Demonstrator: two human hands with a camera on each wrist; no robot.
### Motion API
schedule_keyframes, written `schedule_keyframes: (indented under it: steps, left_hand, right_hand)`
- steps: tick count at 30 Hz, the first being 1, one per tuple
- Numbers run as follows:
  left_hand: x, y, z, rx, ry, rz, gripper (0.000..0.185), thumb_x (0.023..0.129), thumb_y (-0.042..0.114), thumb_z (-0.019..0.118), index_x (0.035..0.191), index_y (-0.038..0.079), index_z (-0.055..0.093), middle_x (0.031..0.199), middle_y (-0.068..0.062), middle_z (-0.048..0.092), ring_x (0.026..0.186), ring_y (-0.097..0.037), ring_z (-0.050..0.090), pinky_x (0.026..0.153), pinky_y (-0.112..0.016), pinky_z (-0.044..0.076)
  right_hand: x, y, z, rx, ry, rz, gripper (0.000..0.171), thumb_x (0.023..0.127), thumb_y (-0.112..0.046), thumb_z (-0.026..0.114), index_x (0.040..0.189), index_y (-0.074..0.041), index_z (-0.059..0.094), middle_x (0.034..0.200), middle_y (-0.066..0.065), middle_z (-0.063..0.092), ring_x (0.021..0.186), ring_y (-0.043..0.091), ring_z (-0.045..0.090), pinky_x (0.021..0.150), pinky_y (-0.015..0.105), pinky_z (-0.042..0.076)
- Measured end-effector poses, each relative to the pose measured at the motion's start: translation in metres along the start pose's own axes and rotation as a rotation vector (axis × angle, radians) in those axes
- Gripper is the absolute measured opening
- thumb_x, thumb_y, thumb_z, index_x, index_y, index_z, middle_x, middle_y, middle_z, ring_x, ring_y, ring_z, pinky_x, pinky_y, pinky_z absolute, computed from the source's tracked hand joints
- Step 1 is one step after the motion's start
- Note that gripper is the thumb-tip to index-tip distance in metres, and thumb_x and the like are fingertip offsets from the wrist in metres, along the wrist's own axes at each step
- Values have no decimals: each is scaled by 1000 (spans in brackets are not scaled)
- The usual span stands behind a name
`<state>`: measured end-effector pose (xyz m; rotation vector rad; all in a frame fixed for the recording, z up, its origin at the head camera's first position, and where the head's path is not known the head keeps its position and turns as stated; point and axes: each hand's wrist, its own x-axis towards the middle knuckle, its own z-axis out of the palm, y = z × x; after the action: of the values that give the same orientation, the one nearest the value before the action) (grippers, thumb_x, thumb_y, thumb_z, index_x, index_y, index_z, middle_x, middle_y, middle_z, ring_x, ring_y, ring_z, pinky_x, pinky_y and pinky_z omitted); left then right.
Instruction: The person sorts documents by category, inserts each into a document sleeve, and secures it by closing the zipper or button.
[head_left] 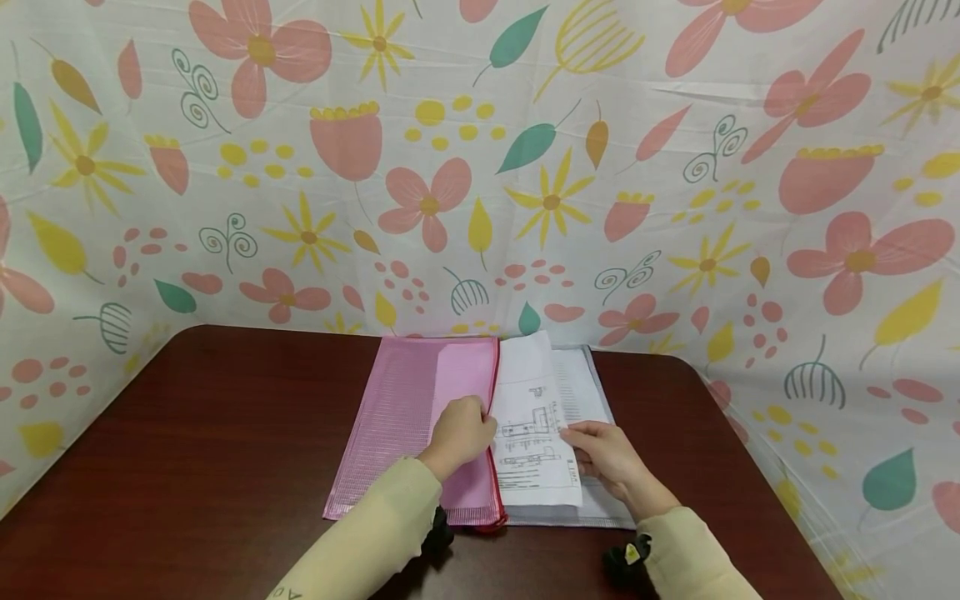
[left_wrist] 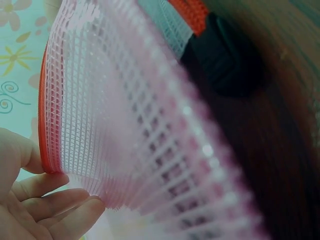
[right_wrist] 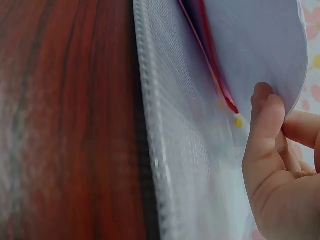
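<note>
A pink mesh zip pouch (head_left: pixel 408 417) with a red zipper edge lies on the dark wood table (head_left: pixel 187 467). My left hand (head_left: pixel 459 433) grips the pouch's open red edge; in the left wrist view its fingers (left_wrist: pixel 47 207) curl under the lifted mesh (left_wrist: pixel 130 135). A white sheet of paper (head_left: pixel 534 425) with printed drawings sticks out of the pouch. My right hand (head_left: pixel 607 454) pinches the sheet's right edge; in the right wrist view the thumb (right_wrist: pixel 265 125) presses on the paper (right_wrist: pixel 255 45). Beneath lies a white-grey mesh pouch (head_left: pixel 592 392).
A flowered cloth (head_left: pixel 480 167) walls in the table at the back and both sides. The table's rounded far corners sit close to the cloth. Black wrist-camera straps (head_left: pixel 626 558) show near both cuffs.
</note>
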<state>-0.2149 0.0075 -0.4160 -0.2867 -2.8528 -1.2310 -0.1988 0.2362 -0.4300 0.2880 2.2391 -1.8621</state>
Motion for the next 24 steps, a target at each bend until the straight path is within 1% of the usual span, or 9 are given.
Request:
schedule_keyframes:
  steps: [7, 12, 18, 24]
  left_hand:
    - [0, 0, 0, 1, 2, 6, 29, 86, 10, 52, 61, 15, 38, 53, 4, 35, 46, -10, 34, 43, -23, 28]
    - [-1, 0, 0, -7, 2, 7, 28, 86, 10, 53, 62, 14, 39, 53, 4, 36, 46, -10, 35, 43, -23, 28]
    - [-2, 1, 0, -22, 17, 14, 25, 86, 11, 53, 63, 13, 42, 54, 5, 36, 47, -9, 35, 43, -22, 28]
    - [-3, 3, 0, -27, 46, 47, 21, 86, 10, 53, 66, 11, 47, 54, 4, 38, 48, -9, 36, 45, -22, 30]
  right_hand:
    - [2, -1, 6, 13, -10, -15, 35, 90, -17, 63, 112, 9, 56, 82, 4, 69, 68, 12, 66, 56, 25, 52]
    - [3, -2, 10, 24, -2, -2, 33, 88, -17, 65, 110, 7, 58, 79, 2, 68, 65, 12, 65, 55, 25, 52]
    - [3, -2, 15, 0, 0, 1, 33, 88, -19, 66, 110, 4, 60, 76, 2, 67, 61, 12, 63, 53, 26, 50]
    - [4, -4, 22, 17, -7, 1, 30, 88, -17, 65, 108, 4, 60, 78, 2, 66, 64, 13, 64, 56, 27, 52]
